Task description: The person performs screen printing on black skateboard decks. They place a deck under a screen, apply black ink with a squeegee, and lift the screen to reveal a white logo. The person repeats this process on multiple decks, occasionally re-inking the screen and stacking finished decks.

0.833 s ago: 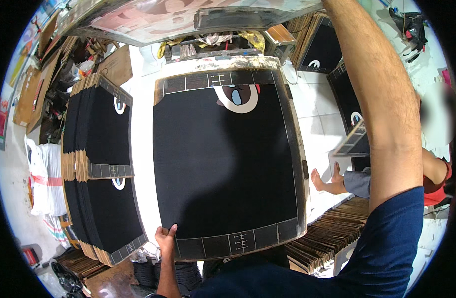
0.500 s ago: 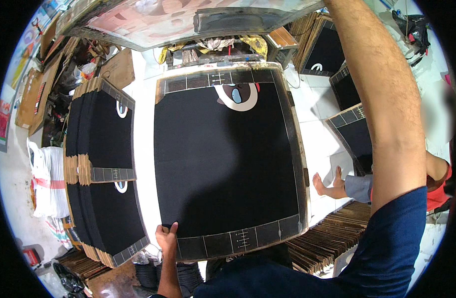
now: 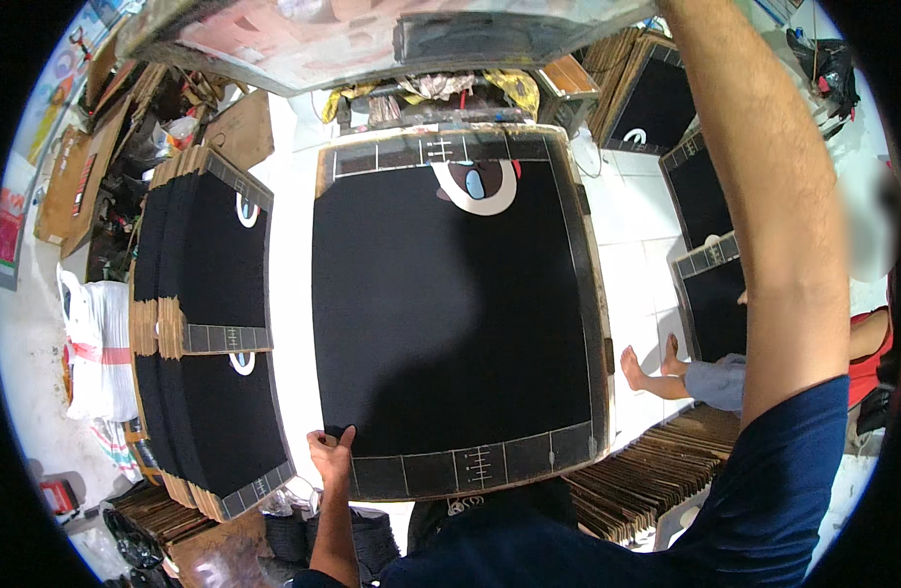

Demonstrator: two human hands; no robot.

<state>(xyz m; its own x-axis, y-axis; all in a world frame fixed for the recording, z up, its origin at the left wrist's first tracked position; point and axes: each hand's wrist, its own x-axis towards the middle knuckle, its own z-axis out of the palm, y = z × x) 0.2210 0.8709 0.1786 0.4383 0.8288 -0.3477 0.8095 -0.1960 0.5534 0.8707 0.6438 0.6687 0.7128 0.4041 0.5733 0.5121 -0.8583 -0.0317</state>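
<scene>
A large board point(image 3: 480, 468) with ruled white marks along its ends lies in front of me. Black cloth point(image 3: 401, 294) covers most of it, with a white, brown and blue printed motif point(image 3: 480, 186) at the far end. My left hand point(image 3: 331, 459) grips the board's near left corner, thumb on top; whether it also pinches the cloth cannot be made out. Above the far end a framed printing screen point(image 3: 303, 49) is tilted up. My right arm reaches up to the screen's right end, and its hand is beyond the picture's top edge.
Stacked boards with black cloth point(image 3: 225, 245) stand on the left, beside a white bundle point(image 3: 100, 333). More cloth-covered boards point(image 3: 700, 196) are on the right. Another person's bare feet point(image 3: 651, 367) are on the tiles there. A row of upright boards point(image 3: 647, 485) stands near right.
The view has shifted slightly, so the board appears a little farther right. My left hand stays at its corner, and the screen remains raised. The other person's hand now shows beside a right-hand board.
</scene>
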